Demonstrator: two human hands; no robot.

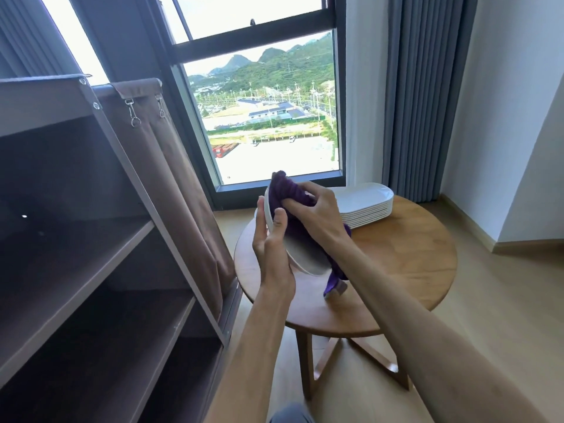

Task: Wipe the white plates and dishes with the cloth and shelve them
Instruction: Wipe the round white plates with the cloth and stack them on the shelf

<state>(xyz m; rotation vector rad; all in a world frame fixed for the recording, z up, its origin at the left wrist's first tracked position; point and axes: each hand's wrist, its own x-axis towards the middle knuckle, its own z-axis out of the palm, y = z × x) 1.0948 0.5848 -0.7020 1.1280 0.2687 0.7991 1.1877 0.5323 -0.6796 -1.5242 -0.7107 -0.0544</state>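
My left hand (271, 248) grips a white oval dish (305, 257) by its left rim and holds it tilted on edge above the round wooden table (396, 270). My right hand (317, 209) clutches a purple cloth (290, 193) and presses it against the dish's inner face near the upper end. A tail of the cloth (334, 279) hangs down below the dish. A stack of several white oval dishes (363, 203) sits on the far side of the table, behind my right hand.
A brown fabric shelf unit (91, 254) with open shelves stands at the left, its curtain (183, 209) pulled aside next to the table. A tall window (265, 102) is behind, grey drapes (427, 96) at the right, wooden floor around.
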